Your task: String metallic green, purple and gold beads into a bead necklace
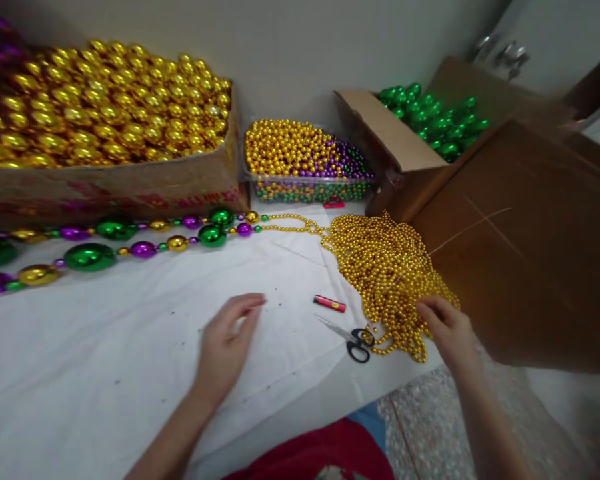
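Note:
My left hand is over the white cloth, thumb and fingertips drawn together in a pinch. Whatever it may hold is too small to make out. At the right, my right hand pinches beside the heap of thin gold bead strands; I cannot make out anything in its fingers. A fine pale thread crosses above that hand, against the brown box. Between the hands lie scissors with black handles and a red lighter. A garland of large green, purple and gold beads stretches across the left, joined to gold strands.
Behind the garland stands a carton of big gold beads. A clear plastic tub holds small gold, purple and green beads. Open brown boxes, one with green beads, crowd the right. The white cloth carries dark specks.

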Demonstrator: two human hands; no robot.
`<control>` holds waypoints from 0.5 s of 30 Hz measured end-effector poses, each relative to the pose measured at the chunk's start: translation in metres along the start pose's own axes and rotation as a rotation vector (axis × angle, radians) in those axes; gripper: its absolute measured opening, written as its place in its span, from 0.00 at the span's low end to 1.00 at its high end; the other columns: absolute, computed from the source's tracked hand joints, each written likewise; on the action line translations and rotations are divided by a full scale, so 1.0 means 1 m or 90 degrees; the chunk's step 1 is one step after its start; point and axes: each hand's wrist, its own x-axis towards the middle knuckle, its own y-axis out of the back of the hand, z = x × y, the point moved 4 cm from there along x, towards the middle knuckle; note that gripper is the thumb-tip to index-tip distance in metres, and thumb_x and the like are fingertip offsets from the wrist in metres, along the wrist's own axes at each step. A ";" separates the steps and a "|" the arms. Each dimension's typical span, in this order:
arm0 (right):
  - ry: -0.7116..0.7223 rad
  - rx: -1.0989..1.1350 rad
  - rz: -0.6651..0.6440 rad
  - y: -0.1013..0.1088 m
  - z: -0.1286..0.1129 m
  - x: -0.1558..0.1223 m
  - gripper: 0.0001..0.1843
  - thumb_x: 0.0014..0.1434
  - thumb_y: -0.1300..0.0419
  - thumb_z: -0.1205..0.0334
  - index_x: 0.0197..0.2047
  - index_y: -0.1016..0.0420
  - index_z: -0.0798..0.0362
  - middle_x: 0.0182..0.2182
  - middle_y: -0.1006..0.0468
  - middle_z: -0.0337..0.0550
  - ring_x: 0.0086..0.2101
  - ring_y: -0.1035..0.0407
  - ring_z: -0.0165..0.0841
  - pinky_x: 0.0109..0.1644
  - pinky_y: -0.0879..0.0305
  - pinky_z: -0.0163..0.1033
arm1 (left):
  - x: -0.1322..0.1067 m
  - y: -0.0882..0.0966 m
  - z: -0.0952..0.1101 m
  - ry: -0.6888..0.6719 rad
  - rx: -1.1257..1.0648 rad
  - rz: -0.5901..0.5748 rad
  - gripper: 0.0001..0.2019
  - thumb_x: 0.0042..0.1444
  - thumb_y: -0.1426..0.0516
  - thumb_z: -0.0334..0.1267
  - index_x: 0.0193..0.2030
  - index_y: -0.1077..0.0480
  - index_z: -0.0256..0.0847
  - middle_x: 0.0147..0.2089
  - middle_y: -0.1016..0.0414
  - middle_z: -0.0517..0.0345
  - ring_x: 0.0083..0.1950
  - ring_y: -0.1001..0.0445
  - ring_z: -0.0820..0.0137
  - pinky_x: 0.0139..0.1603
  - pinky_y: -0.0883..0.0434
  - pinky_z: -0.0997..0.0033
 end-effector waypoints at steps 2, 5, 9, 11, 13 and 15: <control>0.015 -0.012 0.012 0.004 0.001 -0.001 0.12 0.56 0.44 0.54 0.32 0.26 0.54 0.28 0.25 0.41 0.30 0.32 0.34 0.33 0.36 0.36 | 0.005 -0.053 0.037 -0.163 -0.014 -0.170 0.10 0.59 0.51 0.38 0.38 0.29 0.43 0.43 0.25 0.56 0.48 0.29 0.67 0.52 0.32 0.65; 0.047 -0.034 0.027 0.007 0.003 0.004 0.12 0.58 0.45 0.56 0.32 0.26 0.54 0.29 0.25 0.42 0.30 0.31 0.34 0.33 0.36 0.36 | 0.020 -0.129 0.070 -0.257 0.053 -0.267 0.10 0.58 0.50 0.32 0.43 0.30 0.40 0.45 0.27 0.53 0.49 0.31 0.65 0.53 0.33 0.63; 0.116 -0.082 0.057 0.006 -0.001 0.023 0.11 0.59 0.47 0.59 0.34 0.26 0.54 0.32 0.26 0.44 0.34 0.32 0.35 0.37 0.36 0.38 | 0.039 -0.182 0.084 -0.291 0.133 -0.310 0.09 0.56 0.48 0.30 0.42 0.30 0.41 0.45 0.29 0.51 0.51 0.33 0.62 0.53 0.34 0.61; 0.162 -0.115 0.049 0.000 -0.006 0.036 0.10 0.60 0.47 0.63 0.36 0.24 0.53 0.35 0.26 0.46 0.38 0.33 0.37 0.42 0.37 0.41 | 0.045 -0.188 0.083 -0.276 0.126 -0.315 0.07 0.55 0.48 0.31 0.37 0.29 0.41 0.42 0.29 0.52 0.49 0.33 0.62 0.51 0.34 0.62; 0.209 -0.144 0.020 -0.010 -0.012 0.048 0.12 0.58 0.46 0.68 0.39 0.22 0.51 0.40 0.26 0.49 0.44 0.36 0.41 0.47 0.39 0.46 | 0.049 -0.187 0.081 -0.256 0.112 -0.318 0.05 0.55 0.47 0.31 0.33 0.30 0.41 0.39 0.29 0.53 0.46 0.32 0.63 0.48 0.34 0.63; 0.248 -0.157 -0.015 -0.018 -0.017 0.058 0.12 0.55 0.45 0.73 0.36 0.21 0.51 0.45 0.27 0.50 0.49 0.39 0.44 0.51 0.42 0.49 | 0.052 -0.184 0.079 -0.242 0.101 -0.320 0.05 0.54 0.47 0.31 0.32 0.30 0.41 0.37 0.29 0.54 0.44 0.31 0.64 0.46 0.33 0.64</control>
